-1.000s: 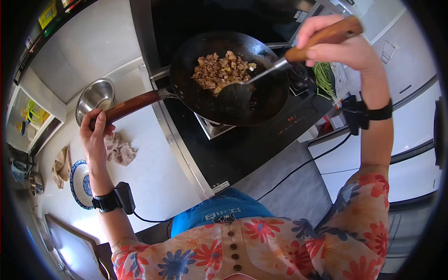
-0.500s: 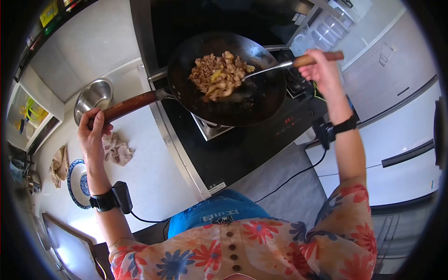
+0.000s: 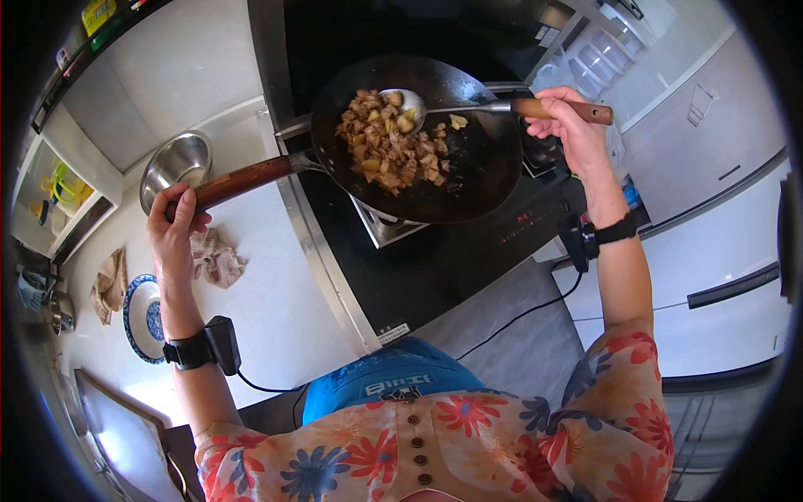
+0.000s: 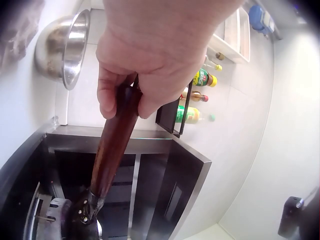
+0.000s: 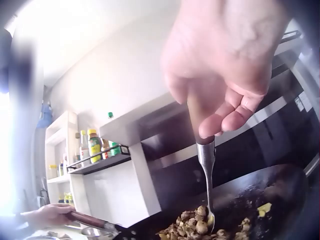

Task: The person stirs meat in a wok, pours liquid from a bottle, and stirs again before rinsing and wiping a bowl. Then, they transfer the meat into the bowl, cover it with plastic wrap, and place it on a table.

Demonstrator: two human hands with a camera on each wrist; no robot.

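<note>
In the head view a dark wok (image 3: 493, 197) holds browned chopped meat (image 3: 393, 159) with yellowish pieces. The left hand (image 3: 173, 238) grips the end of the wok's wooden handle (image 3: 251, 180); the left wrist view shows this hand (image 4: 150, 65) with thumb and fingers round the handle (image 4: 114, 150). The right hand (image 3: 579, 138) holds a metal spatula by its wooden handle (image 3: 535, 108). Its rounded head (image 3: 410, 106) lies at the upper edge of the meat. In the right wrist view the right hand's (image 5: 225, 75) fingers curl round that handle, the metal shaft (image 5: 209, 185) reaching down into the food.
A steel bowl (image 3: 177, 163) stands on the white counter (image 3: 284, 293), near a crumpled cloth (image 3: 219, 259) and a blue-rimmed plate (image 3: 132, 326). The black stove top (image 3: 401, 293) lies under the wok. Bottles (image 5: 94, 145) stand on a wall rack. A cable (image 3: 519, 322) hangs from the right wrist.
The right hand has come down and left from its raised place a second ago. The spatula head has swung to the wok's far side, and the meat is spread differently. The left hand keeps its grip.
</note>
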